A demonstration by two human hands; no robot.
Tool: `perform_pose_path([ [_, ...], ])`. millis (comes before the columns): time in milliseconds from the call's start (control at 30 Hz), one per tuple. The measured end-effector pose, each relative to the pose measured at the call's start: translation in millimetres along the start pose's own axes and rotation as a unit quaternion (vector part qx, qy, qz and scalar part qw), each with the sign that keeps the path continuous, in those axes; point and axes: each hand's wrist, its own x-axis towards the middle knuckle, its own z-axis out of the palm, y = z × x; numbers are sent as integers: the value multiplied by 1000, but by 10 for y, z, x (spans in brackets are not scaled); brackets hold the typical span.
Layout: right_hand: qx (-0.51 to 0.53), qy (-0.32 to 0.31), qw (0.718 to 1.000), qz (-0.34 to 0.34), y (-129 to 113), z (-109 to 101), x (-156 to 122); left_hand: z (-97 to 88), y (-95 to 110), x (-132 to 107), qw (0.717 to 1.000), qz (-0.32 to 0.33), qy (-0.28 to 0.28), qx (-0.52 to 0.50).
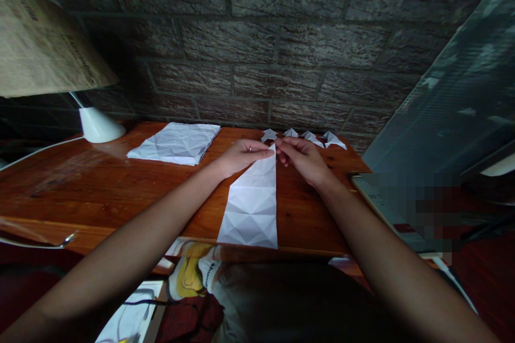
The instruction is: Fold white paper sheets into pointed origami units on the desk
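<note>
A long white paper strip point(252, 203), creased into triangles, lies on the wooden table point(120, 193) and reaches from its front edge toward the wall. My left hand point(241, 155), a ring on one finger, pinches the strip's far end from the left. My right hand point(301, 159) pinches the same end from the right, its fingers curled. The two hands' fingertips nearly meet over the paper's top edge.
A creased white sheet point(175, 142) lies at the back left. Several small folded paper pieces point(308, 137) sit in a row by the brick wall. A white lamp base point(100, 125) stands at far left under its shade point(44, 48). A flat pad point(386, 203) lies at right.
</note>
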Motion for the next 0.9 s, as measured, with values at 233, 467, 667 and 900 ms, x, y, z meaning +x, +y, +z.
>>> perform_pose_path([
  [233, -11, -7, 1000, 2, 14, -21, 0, -16, -24, 4, 999, 22, 4, 38],
  [467, -3, 0, 1000, 3, 28, -25, 1, -20, -13, 7, 997, 37, 18, 63],
  [667, 10, 37, 999, 6, 43, -24, 23, -7, -29, 23, 993, 59, 25, 98],
  [900, 148, 166, 969, 104, 70, -113, 82, -88, -31, -11, 952, 157, -6, 261],
])
